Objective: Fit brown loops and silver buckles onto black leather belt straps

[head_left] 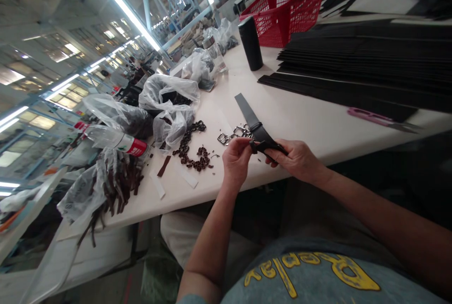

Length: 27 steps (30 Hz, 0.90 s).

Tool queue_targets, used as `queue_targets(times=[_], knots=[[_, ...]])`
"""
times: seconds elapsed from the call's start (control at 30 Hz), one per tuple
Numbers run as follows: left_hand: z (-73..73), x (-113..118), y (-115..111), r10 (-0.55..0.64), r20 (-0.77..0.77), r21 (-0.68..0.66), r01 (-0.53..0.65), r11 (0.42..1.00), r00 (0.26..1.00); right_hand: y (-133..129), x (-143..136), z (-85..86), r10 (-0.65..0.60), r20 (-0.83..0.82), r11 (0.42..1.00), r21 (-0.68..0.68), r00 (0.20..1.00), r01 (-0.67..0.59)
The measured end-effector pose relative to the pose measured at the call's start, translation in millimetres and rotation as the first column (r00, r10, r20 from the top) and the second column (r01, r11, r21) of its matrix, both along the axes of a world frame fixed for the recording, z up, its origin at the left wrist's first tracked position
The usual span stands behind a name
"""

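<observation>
A person sits at a white desk (300, 120), seen from above their own chest. Nearest are their two bare forearms, reaching forward over the desk's near edge.

The left hand (236, 158) pinches one end of a black strap (259, 132) between thumb and fingertips, so its grip is narrow and closed on the strap. The right hand (298, 159) holds the same strap from the right, fingers curled under it and thumb on top. The strap is at the near edge of the desk, in the middle of the scene, and its free end runs away from the hands, up and to the left, lying flat on the desk.

Just beyond the left hand, touching the strap's left side, lies a small heap of metal buckles (235, 133). Left of those is a scatter of small brown loops (192, 151). Farther left sit clear plastic bags (169, 101), one holding brown strips (116, 184), and a plastic bottle (115, 140) on its side.

To the right, near the desk edge, lie pink scissors (379, 119). Behind them spreads a wide stack of black sheets (363, 59).

Far off stand a black cup (250, 43) and a red basket (287, 5).
</observation>
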<state>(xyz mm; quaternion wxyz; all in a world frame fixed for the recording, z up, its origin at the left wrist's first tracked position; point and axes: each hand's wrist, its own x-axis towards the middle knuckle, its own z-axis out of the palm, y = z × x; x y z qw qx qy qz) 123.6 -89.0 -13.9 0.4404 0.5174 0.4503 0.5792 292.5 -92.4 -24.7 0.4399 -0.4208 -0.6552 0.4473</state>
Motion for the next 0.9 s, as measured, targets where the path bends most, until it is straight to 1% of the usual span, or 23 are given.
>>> queue_targets(times=[0.1, 0.23, 0.33, 0.43, 0.53, 0.6, 0.7, 0.83, 0.9], knots=[[2.5, -0.9, 3.0, 0.017, -0.02, 0.017, -0.017, 1.0, 1.0, 1.1, -0.4, -4.2, 0.018, 0.03, 0.999, 0.033, 0.999, -0.019], [5.0, -2.3, 7.9, 0.02, -0.122, 0.064, -0.012, 0.998, 0.992, 3.9, 0.8, -9.5, 0.066, 0.04, 0.997, 0.039, 0.997, -0.067], [5.3, -1.7, 9.9, -0.016, -0.178, 0.087, 0.032, 0.996, 0.984, 5.8, 2.2, -10.4, 0.099, 0.018, 0.995, 0.02, 0.995, -0.099], [6.0, -1.3, 8.3, -0.05, -0.205, 0.115, 0.074, 0.991, 0.977, 6.7, 2.3, -8.8, 0.094, 0.008, 0.996, -0.009, 0.996, -0.094], [7.9, -1.5, 3.9, -0.098, -0.242, 0.114, 0.129, 0.985, 0.965, 6.8, 1.1, -7.7, 0.085, 0.019, 0.996, 0.008, 0.996, -0.085], [9.3, -1.2, 1.5, -0.129, -0.229, 0.113, 0.158, 0.981, 0.965, 6.5, 0.6, -7.6, 0.085, 0.025, 0.996, 0.014, 0.996, -0.086], [10.9, 0.3, 0.7, -0.123, -0.196, 0.121, 0.148, 0.982, 0.973, 5.9, 0.4, -7.8, 0.088, 0.008, 0.996, -0.01, 0.996, -0.088], [13.4, 3.6, 3.1, -0.107, -0.266, 0.102, 0.138, 0.985, 0.958, 6.1, 0.9, -7.8, 0.086, -0.004, 0.996, 0.004, 0.996, -0.086], [13.3, 5.8, 3.8, -0.113, -0.27, 0.089, 0.142, 0.986, 0.956, 7.3, 2.2, -7.7, 0.094, -0.024, 0.996, 0.005, 0.995, -0.094]])
